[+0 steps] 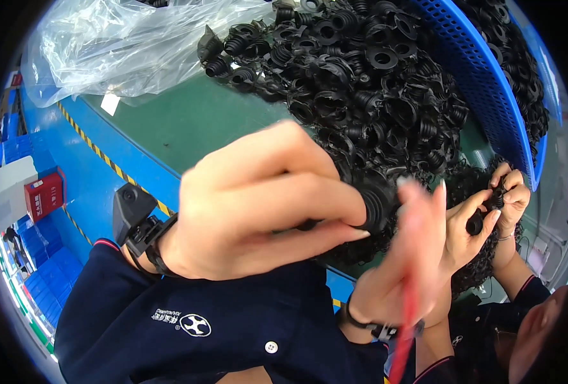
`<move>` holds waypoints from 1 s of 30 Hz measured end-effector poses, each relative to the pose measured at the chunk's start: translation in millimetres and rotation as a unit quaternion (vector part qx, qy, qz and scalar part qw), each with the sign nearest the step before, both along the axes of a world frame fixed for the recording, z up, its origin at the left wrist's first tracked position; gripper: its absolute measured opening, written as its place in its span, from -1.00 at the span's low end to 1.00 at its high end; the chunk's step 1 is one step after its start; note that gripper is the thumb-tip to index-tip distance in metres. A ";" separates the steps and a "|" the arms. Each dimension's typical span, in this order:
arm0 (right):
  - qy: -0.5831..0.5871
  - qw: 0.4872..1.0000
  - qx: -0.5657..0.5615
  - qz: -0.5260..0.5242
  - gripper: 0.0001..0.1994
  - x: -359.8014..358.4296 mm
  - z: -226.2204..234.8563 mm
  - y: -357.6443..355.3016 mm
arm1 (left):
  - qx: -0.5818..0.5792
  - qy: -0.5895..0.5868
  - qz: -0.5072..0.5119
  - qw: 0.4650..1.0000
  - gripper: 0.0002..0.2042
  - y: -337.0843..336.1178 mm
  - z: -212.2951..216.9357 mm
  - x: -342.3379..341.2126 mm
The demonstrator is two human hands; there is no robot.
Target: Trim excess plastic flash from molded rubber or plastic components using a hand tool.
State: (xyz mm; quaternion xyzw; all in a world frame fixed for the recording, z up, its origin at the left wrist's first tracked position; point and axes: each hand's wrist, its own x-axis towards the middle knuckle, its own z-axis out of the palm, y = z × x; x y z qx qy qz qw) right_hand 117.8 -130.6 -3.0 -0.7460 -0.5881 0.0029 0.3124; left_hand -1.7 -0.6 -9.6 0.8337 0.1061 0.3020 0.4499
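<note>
In the centre of the frame the left hand is closed with its fingers around a black ribbed rubber boot, and just right of it the right hand is blurred, with a red tool along it, so I cannot tell its grip. Behind them, in the upper middle, a big pile of black rubber parts lies on the green table, beside a blue perforated basket at upper right and a clear plastic bag at upper left. At the right edge a co-worker's hands hold another black part and hide some of the pile.
</note>
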 end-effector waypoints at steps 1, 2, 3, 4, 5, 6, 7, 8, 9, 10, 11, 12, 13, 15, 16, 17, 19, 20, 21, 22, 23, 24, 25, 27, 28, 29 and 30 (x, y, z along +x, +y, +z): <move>0.144 0.978 0.126 -0.081 -0.88 0.0 -13.9 6.4 | -0.048 0.011 0.025 0.998 -0.80 0.6 -0.5 -3.8; 0.284 0.913 0.245 -0.159 -0.86 -1.5 -26.9 9.6 | -0.071 0.013 0.008 0.997 -0.77 6.7 -0.4 -6.1; 0.423 0.855 0.289 -0.086 -0.80 -1.7 -25.0 4.9 | -0.195 -0.011 0.025 0.980 -0.74 4.8 -5.5 -5.1; 0.435 0.853 0.284 -0.044 -0.80 -1.4 -29.6 1.2 | -0.315 -0.036 0.042 0.948 -0.72 1.9 -8.1 -0.9; 0.399 0.882 0.251 -0.003 -0.80 0.4 -32.6 0.7 | -0.449 -0.014 0.036 0.893 -0.69 1.0 -3.5 1.0; 0.362 0.905 0.218 0.037 -0.81 1.2 -33.5 -0.3 | -0.499 -0.030 0.010 0.866 -0.68 -1.7 -7.9 2.5; 0.390 0.897 0.206 0.044 -0.82 -3.2 -28.9 1.3 | -0.552 -0.019 -0.010 0.833 -0.67 0.0 -4.8 1.7; 0.425 0.883 0.194 0.049 -0.84 -6.8 -28.1 0.7 | -0.603 -0.007 -0.029 0.797 -0.65 2.0 -1.9 0.9; 0.411 0.895 0.173 0.010 -0.85 -6.5 -29.1 0.0 | -0.601 -0.008 -0.027 0.798 -0.65 3.6 -2.3 0.4; 0.396 0.905 0.152 -0.030 -0.85 -5.7 -31.1 -0.3 | -0.624 -0.020 -0.076 0.778 -0.64 5.4 -3.0 0.0; 0.401 0.894 0.175 -0.097 -0.85 -5.7 -35.7 0.0 | -0.644 -0.031 -0.126 0.754 -0.63 6.5 -3.4 -0.8; 0.421 0.879 0.192 -0.120 -0.84 -3.8 -35.7 -2.7 | -0.644 -0.032 -0.126 0.754 -0.63 5.6 -3.4 -1.0; 0.449 0.861 0.203 -0.126 -0.83 -3.9 -33.7 -2.6 | -0.649 -0.030 -0.126 0.749 -0.62 3.7 -3.2 -1.6; 0.474 0.844 0.213 -0.133 -0.82 -4.5 -27.1 -1.1 | -0.654 -0.023 -0.117 0.747 -0.61 2.1 -3.1 -1.0; 0.451 0.857 0.207 -0.138 -0.77 -6.4 -24.1 2.1 | -0.653 -0.018 -0.108 0.749 -0.61 1.6 -2.8 -1.0; 0.427 0.870 0.200 -0.143 -0.73 -7.9 -22.2 4.3 | -0.623 -0.008 -0.076 0.778 -0.63 0.8 -0.8 -2.2; 0.435 0.865 0.216 -0.125 -0.75 -6.4 -24.3 9.0 | -0.591 0.000 -0.070 0.803 -0.75 7.8 -10.6 -7.7; 0.444 0.860 0.221 -0.121 -0.78 -5.4 -24.4 10.0 | -0.561 0.039 -0.048 0.825 -0.84 9.6 -12.6 -8.4; 0.444 0.860 0.222 -0.121 -0.78 -6.1 -23.9 10.7 | -0.499 0.031 -0.013 0.866 -0.81 4.9 -12.6 -6.2; 0.437 0.862 0.224 -0.124 -0.78 -6.6 -23.5 11.3 | -0.433 0.024 0.022 0.901 -0.74 -0.1 -13.8 -4.0; 0.430 0.865 0.226 -0.126 -0.79 -7.3 -23.0 11.8 | -0.336 0.058 0.015 0.940 -0.64 1.6 -15.8 -5.2; 0.429 0.865 0.227 -0.129 -0.79 -7.7 -22.1 10.9 | -0.317 0.054 0.012 0.947 -0.69 1.2 -13.3 -3.5; 0.416 0.875 0.219 -0.120 -0.79 -8.2 -20.8 10.0 | -0.223 0.068 0.011 0.972 -0.71 1.6 -12.7 -2.2; 0.384 0.893 0.214 -0.092 -0.80 -8.0 -21.3 8.4 | -0.136 0.078 0.021 0.987 -0.61 -2.1 -7.3 1.0; 0.369 0.898 0.228 -0.078 -0.80 -9.5 -21.1 8.5 | -0.120 0.093 0.024 0.988 -0.52 -5.4 -5.7 2.2; 0.371 0.897 0.226 -0.078 -0.80 -9.5 -20.1 8.9 | -0.112 0.077 0.039 0.990 -0.53 -9.0 -8.0 2.8; 0.373 0.897 0.223 -0.079 -0.80 -9.8 -20.0 8.9 | -0.106 0.061 0.053 0.991 -0.54 -11.6 -11.7 3.0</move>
